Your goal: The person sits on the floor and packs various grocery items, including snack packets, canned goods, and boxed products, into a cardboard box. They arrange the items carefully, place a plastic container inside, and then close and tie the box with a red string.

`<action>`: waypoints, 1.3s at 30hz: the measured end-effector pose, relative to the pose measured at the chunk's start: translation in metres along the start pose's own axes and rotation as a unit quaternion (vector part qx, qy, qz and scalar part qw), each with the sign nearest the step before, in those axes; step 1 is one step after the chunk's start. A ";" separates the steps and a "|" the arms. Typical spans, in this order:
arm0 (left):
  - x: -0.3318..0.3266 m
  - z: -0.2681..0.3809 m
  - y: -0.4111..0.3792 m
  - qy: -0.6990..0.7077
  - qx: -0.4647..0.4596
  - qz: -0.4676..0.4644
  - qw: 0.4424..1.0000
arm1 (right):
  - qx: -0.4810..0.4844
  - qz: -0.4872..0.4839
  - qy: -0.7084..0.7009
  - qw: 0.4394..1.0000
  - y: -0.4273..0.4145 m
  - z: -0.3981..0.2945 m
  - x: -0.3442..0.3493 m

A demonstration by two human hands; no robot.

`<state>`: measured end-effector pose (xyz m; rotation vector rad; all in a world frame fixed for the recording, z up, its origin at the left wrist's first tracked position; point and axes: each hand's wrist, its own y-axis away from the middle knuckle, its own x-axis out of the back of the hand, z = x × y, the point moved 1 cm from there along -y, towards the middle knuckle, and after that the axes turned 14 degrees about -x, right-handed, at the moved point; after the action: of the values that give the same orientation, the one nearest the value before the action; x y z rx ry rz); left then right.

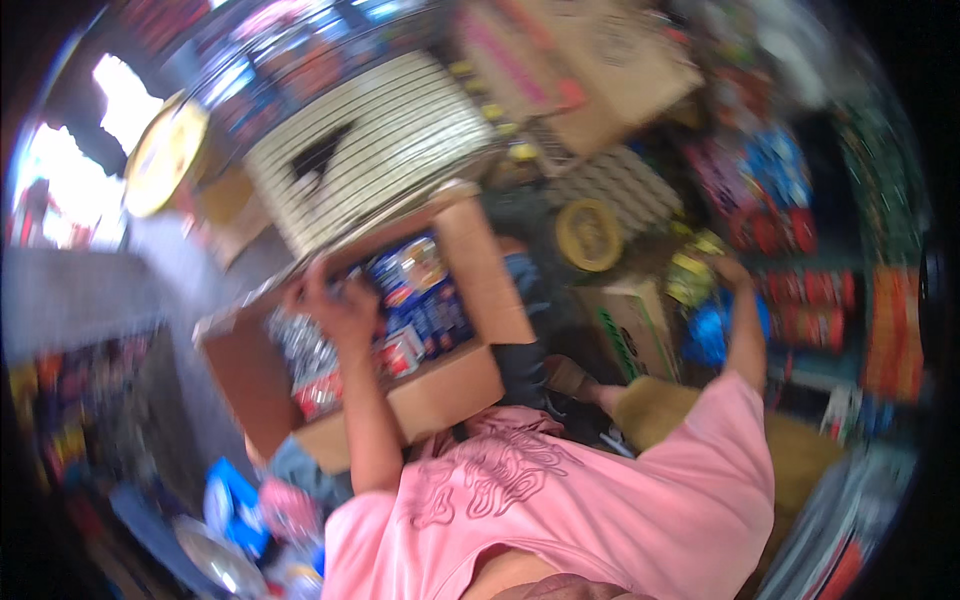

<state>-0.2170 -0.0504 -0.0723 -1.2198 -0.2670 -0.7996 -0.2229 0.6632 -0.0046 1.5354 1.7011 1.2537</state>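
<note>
An open cardboard box [420, 416] rests across my lap, tilted in view. Inside are blue printed packs [431, 300], a red and white pack [403, 352] and clear plastic-wrapped goods [300, 352]. My left hand [341, 304] is over the box's far left part, fingers bent and blurred. Whether it grips anything there is unclear. Out to the right, my right hand [726, 268] has its fingers on shiny yellow-green packets [691, 277], seemingly gripping them. Just below that hand is a blue plastic-wrapped bundle [707, 330].
Beyond the box stands a cream slatted surface [375, 142]. Egg trays [619, 191], a round yellow lid [589, 235] and an upright carton [637, 330] are to the right. Shelves with red packets [806, 307] line the far right. A large cardboard box [592, 67] lies at the back.
</note>
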 end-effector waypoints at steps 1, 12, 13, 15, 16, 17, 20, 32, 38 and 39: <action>0.002 0.007 -0.005 0.073 0.040 0.019 0.996 | -0.008 0.023 -0.076 0.997 0.011 0.011 0.014; 0.037 0.005 -0.015 0.159 0.049 0.033 0.986 | 0.434 0.301 -0.173 0.831 0.195 -0.073 -0.102; 0.051 0.014 -0.023 0.210 0.051 0.026 0.976 | 0.450 0.273 -0.122 0.842 0.191 -0.088 -0.160; 0.064 0.027 -0.019 0.377 0.100 -0.028 0.920 | 0.454 0.200 -0.012 0.868 0.175 -0.120 -0.277; 0.073 0.027 -0.007 0.478 0.147 -0.074 0.863 | 0.449 0.154 0.050 0.879 0.161 -0.136 -0.330; 0.081 0.024 0.007 0.567 0.194 -0.118 0.792 | 0.443 0.116 0.117 0.881 0.147 -0.152 -0.381; 0.086 0.017 0.033 0.655 0.271 -0.206 0.674 | 0.357 0.157 0.360 0.848 0.107 -0.178 -0.502; 0.045 0.013 0.057 0.451 0.196 -0.482 0.725 | 0.267 0.252 0.592 0.718 0.036 -0.148 -0.552; -0.008 -0.037 0.024 0.415 0.345 -0.437 0.719 | 0.316 0.238 0.568 0.722 0.028 -0.143 -0.545; -0.017 -0.035 0.016 0.387 0.358 -0.445 0.724 | 0.331 0.243 0.562 0.718 0.026 -0.141 -0.544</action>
<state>-0.2261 -0.0738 -0.1058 0.1301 -0.4150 -1.7553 -0.2116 0.1013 -0.0275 1.7949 2.8495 2.3566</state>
